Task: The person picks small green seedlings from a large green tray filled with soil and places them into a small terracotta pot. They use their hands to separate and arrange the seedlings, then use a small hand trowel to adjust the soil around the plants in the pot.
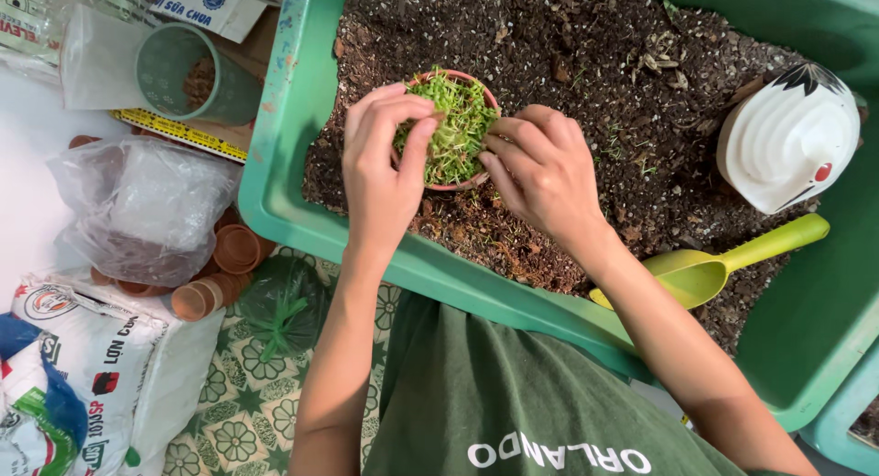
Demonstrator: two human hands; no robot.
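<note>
Between both hands, on dark soil in a green tub: one small terracotta pot filled with fine green sprouts. Left hand, grip closed on the pot's near-left rim, fingertips pinched into the sprouts. Right hand, fingers curled together, touching the pot's right rim and greens. Right of the right hand: white ribbed plastic container on the soil; below it, yellow-green scoop. Left of the left hand, outside the tub: stacked small clay pots, plastic bags, green cup.
</note>
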